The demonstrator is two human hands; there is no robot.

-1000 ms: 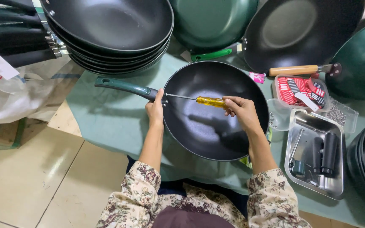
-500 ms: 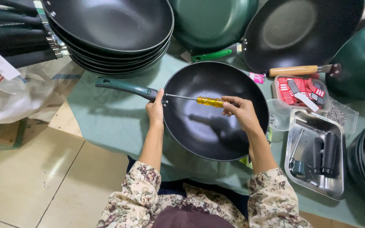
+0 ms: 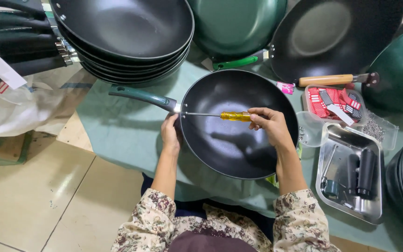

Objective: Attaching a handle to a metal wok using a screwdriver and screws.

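At the near edge of the worktop I had the black wok lying flat, its green handle pointing left. My left hand was clamped on the rim just beside the handle joint. My right hand was closed around the yellow-handled screwdriver, held level across the bowl, tip at the joint. Right of the wok sat a metal tray of parts; a stack of woks stood at the far left.

The person wears a cream blouse printed with dark flowers, sleeves ending at the elbows, forearms bare.
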